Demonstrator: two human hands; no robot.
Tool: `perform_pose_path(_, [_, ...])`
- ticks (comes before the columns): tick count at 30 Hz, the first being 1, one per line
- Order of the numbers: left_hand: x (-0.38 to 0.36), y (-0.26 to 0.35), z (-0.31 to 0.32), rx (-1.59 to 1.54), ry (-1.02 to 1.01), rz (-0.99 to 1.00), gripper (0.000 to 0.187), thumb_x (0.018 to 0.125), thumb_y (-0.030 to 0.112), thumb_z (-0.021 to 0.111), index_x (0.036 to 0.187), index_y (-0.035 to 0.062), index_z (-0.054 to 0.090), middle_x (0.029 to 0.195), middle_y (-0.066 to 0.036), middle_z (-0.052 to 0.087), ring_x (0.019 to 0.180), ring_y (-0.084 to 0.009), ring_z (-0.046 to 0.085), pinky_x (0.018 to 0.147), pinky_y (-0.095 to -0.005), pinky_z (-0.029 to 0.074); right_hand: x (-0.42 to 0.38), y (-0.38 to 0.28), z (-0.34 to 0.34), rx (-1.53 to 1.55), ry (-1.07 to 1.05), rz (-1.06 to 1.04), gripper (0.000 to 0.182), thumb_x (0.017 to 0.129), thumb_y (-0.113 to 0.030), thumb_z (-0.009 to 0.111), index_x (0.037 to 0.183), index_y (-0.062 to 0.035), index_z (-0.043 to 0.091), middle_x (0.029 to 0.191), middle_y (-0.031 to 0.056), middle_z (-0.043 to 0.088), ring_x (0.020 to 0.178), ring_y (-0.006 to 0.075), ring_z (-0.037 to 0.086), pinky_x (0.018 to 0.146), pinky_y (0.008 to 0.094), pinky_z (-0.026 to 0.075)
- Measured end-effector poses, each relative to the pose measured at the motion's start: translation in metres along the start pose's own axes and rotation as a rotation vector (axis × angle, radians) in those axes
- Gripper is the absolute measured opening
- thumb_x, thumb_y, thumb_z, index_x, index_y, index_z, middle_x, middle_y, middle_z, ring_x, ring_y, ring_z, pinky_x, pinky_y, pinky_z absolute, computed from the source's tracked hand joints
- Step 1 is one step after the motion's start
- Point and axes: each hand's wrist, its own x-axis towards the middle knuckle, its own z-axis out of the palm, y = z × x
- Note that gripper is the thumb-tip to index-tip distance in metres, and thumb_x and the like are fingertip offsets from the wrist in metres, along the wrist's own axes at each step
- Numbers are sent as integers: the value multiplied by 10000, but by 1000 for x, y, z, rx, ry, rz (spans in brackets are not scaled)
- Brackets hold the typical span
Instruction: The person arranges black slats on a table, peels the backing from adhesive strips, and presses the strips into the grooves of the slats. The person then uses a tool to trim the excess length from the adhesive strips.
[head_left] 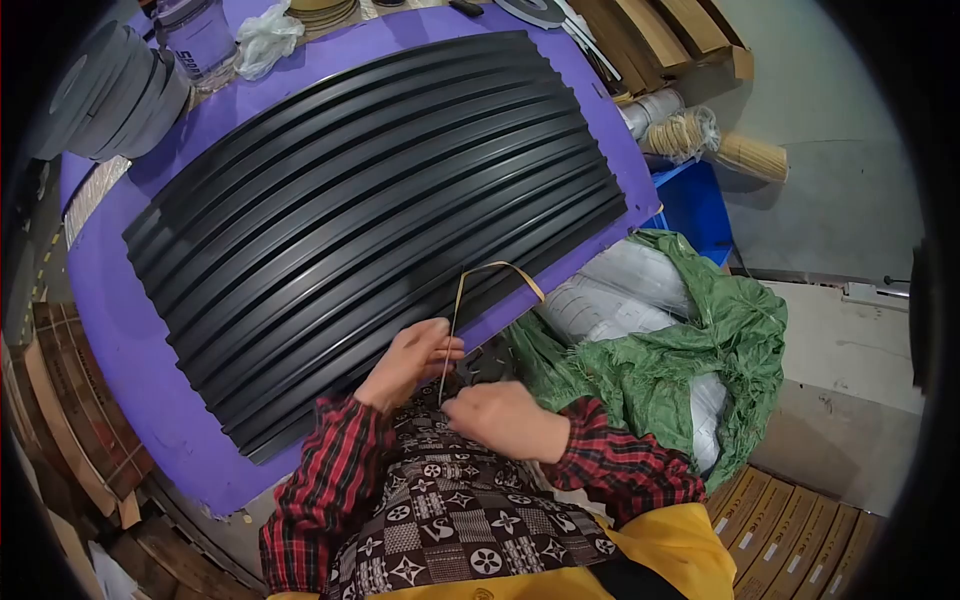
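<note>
red-black plaid sleeves (327, 480) | brown-white patterned apron (470, 520) | yellow garment (672, 555)

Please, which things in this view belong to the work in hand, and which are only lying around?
In the work, it seems:
tan strip, pinched by the right hand, beside the left hand
black ribbed panel
purple table

Apparently lying about:
green sack
blue bin
grey rolls
cartons

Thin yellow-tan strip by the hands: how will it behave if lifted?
The strip is likely light, being so thin. It seems bendy yet slightly springy, since it arches between its ends. Its far end may swing, held by neither hand.
</note>
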Motion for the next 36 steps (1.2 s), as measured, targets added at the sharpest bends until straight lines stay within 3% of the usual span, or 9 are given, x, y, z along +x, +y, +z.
perform_pose_path(2, [20, -4, -6, 74, -132, -13, 219, 880, 168, 454, 1006, -5, 501, 770, -68, 579, 640, -120, 561, 578, -228, 459, 2, 6, 1, -35, -250, -15, 207, 734, -196, 624, 883, -70, 556, 715, 62, 535, 664, 247, 563, 589, 333, 453])
perform_pose_path(6, [24, -14, -14, 206, -166, -11, 132, 858, 66, 426, 943, 0, 503, 705, -34, 534, 582, -97, 515, 511, -206, 430, 33, 91, -5, -308, 597, 250, 416, 641, -126, 668, 1032, -73, 535, 954, 99, 513, 905, 285, 481, 709, 345, 421])
perform_pose_path(13, [32, -23, 2, 255, -42, -11, 171, 873, 72, 414, 999, -7, 500, 736, -31, 531, 605, -92, 510, 548, -211, 436, 45, 182, 0, -177, 502, 35, 117, 719, -113, 616, 796, -79, 534, 722, 68, 520, 697, 256, 537, 567, 337, 446])
perform_pose_path(17, [72, -42, 51, 767, -69, 444, 454, 816, 157, 530, 1190, -57, 387, 1106, -193, 511, 1038, -283, 493, 887, -332, 381, -25, 212, -137, -311, 670, 178, 63, 741, -38, 577, 795, -41, 544, 735, 118, 544, 677, 290, 543, 578, 338, 440])
perform_pose_path(20, [112, -35, 132, 988, -75, 626, 596, 794, 200, 567, 1258, -54, 295, 1240, -244, 372, 1169, -341, 359, 969, -352, 289, -127, 264, -249, 35, 839, 445, 88, 850, -91, 536, 840, -3, 536, 689, -26, 471, 642, 42, 401, 554, 180, 340])
perform_pose_path(25, [179, -36, 264, 1004, -24, 823, 728, 774, 211, 562, 1276, -119, 151, 1292, -308, 235, 1227, -404, 228, 1018, -410, 195, -275, 366, -368, -85, 1058, 462, 143, 880, -146, 507, 839, -11, 530, 710, -64, 454, 652, 33, 383, 574, 153, 307])
perform_pose_path(31, [225, -47, 346, 668, -6, 873, 653, 823, 158, 517, 1299, -85, 142, 1299, -256, 313, 1184, -343, 362, 938, -354, 324, -292, 407, -411, -789, 559, 829, 163, 814, -105, 528, 944, -10, 555, 873, 93, 560, 804, 232, 539, 703, 318, 429])
perform_pose_path(34, [238, -49, 361, 615, 109, 870, 587, 809, 113, 492, 1268, -93, 189, 1244, -274, 348, 1117, -374, 394, 932, -406, 318, -137, 283, -332, -530, 463, 26, 376, 679, -77, 622, 1045, -55, 539, 1069, 131, 517, 1030, 304, 483, 860, 357, 394])
perform_pose_path(36, [264, -73, 356, 1156, 258, 1208, 514, 799, 141, 513, 1216, -80, 308, 1141, -252, 448, 1042, -376, 452, 881, -385, 366, -106, 295, -286, -432, 251, 19, 372, 679, -106, 627, 1034, -48, 533, 1010, 129, 537, 966, 303, 507, 805, 370, 409])
